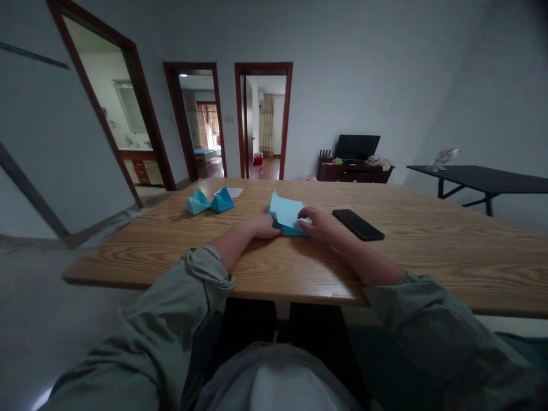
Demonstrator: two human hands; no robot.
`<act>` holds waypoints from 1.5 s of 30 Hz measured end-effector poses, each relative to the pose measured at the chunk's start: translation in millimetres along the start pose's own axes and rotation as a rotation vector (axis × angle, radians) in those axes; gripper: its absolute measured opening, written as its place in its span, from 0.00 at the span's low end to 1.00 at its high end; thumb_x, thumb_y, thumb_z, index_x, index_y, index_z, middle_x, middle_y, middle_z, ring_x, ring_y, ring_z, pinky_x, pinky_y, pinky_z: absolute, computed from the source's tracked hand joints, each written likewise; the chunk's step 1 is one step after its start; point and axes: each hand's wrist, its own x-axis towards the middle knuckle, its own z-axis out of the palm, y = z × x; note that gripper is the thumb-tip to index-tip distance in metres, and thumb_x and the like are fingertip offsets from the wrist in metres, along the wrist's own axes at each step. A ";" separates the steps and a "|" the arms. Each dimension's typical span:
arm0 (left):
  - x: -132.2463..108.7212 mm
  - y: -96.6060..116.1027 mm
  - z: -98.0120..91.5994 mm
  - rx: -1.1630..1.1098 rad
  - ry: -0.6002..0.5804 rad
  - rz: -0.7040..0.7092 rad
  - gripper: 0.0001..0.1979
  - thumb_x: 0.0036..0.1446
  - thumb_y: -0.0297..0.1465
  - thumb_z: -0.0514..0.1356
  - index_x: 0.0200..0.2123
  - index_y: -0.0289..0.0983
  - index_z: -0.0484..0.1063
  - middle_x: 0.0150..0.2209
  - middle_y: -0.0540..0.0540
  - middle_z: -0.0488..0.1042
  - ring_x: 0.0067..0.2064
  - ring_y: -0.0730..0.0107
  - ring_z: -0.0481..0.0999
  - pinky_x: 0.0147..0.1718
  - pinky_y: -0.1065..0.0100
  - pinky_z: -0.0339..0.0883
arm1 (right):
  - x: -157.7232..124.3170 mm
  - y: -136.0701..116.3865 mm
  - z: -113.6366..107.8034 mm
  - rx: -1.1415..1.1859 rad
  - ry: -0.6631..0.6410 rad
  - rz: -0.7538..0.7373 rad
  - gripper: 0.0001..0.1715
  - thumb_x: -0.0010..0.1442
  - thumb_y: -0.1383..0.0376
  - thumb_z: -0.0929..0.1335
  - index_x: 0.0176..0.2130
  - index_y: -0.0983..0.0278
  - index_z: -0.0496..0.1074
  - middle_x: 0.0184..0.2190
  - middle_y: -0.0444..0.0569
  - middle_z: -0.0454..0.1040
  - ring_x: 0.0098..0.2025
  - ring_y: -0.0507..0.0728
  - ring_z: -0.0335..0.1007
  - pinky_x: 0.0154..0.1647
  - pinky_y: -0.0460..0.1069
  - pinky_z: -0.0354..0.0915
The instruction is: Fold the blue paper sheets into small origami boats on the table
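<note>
A light blue sheet of folding paper [286, 210] lies on the wooden table in front of me, with one flap raised and a darker blue layer showing beneath it. My left hand [265, 227] grips the paper's near left corner, its fingers partly hidden under the edge. My right hand [317, 224] rests at the paper's right side, thumb and fingers curled over that edge. Farther left stand two folded paper shapes, a light teal one [197, 202] and a deeper blue one [222, 200], touching or nearly touching each other.
A black smartphone [358, 224] lies right of my right hand. Behind the folded shapes is a flat white paper [233, 192]. The wooden table [428, 228] extends far to the right. Beyond it stand a black table [483, 178] and a cabinet with a television [357, 147].
</note>
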 end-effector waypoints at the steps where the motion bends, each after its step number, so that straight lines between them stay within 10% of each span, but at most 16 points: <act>1: -3.1 -1.8 -3.8 -0.030 -0.001 0.044 0.24 0.52 0.46 0.56 0.47 0.37 0.74 0.46 0.41 0.76 0.44 0.59 0.76 0.41 0.67 0.67 | 0.8 6.4 2.3 -0.033 -0.020 0.045 0.21 0.60 0.58 0.63 0.51 0.63 0.69 0.51 0.53 0.70 0.49 0.59 0.67 0.51 0.51 0.61; 7: -8.2 -27.6 -15.4 -0.236 0.259 0.067 0.14 0.53 0.30 0.51 0.36 0.38 0.76 0.34 0.49 0.78 0.36 0.67 0.75 0.37 0.69 0.67 | 0.1 14.9 9.6 -0.150 -0.329 0.096 0.32 0.63 0.51 0.60 0.63 0.56 0.58 0.65 0.52 0.55 0.64 0.64 0.53 0.62 0.56 0.50; 11: -6.0 -28.0 -14.0 -0.153 0.511 0.004 0.16 0.53 0.29 0.51 0.41 0.38 0.75 0.42 0.44 0.77 0.44 0.62 0.73 0.46 0.64 0.65 | -2.9 0.0 6.6 -0.118 -0.342 0.048 0.31 0.61 0.52 0.61 0.61 0.55 0.61 0.63 0.50 0.59 0.58 0.61 0.62 0.58 0.52 0.56; 20: -4.1 2.9 7.6 -0.022 -0.111 0.147 0.34 0.58 0.52 0.48 0.65 0.46 0.52 0.68 0.43 0.47 0.67 0.52 0.48 0.61 0.50 0.45 | -3.6 0.3 -9.0 -0.006 -0.274 0.072 0.23 0.62 0.51 0.60 0.41 0.62 0.76 0.33 0.48 0.78 0.33 0.55 0.71 0.32 0.46 0.63; 26: -3.5 2.1 9.7 -0.051 -0.150 0.191 0.39 0.55 0.58 0.48 0.66 0.48 0.49 0.69 0.44 0.40 0.68 0.48 0.39 0.62 0.45 0.37 | -2.0 3.0 -6.2 -0.078 -0.030 0.021 0.24 0.64 0.57 0.59 0.55 0.61 0.69 0.52 0.52 0.72 0.53 0.59 0.67 0.53 0.51 0.60; 33: -7.1 -12.3 -5.7 -0.170 -0.209 0.262 0.46 0.45 0.53 0.62 0.65 0.47 0.51 0.67 0.44 0.51 0.65 0.53 0.54 0.61 0.57 0.49 | 1.1 12.9 15.6 -0.199 -0.371 0.078 0.34 0.66 0.50 0.55 0.65 0.61 0.55 0.66 0.52 0.51 0.67 0.65 0.45 0.64 0.61 0.46; 45: -19.4 -36.4 -18.8 -0.195 -0.351 0.282 0.49 0.40 0.39 0.69 0.65 0.47 0.51 0.69 0.46 0.43 0.67 0.53 0.46 0.64 0.57 0.40 | 7.3 41.6 15.3 -0.127 -0.395 0.128 0.33 0.62 0.63 0.58 0.65 0.63 0.54 0.66 0.50 0.51 0.66 0.62 0.49 0.66 0.55 0.47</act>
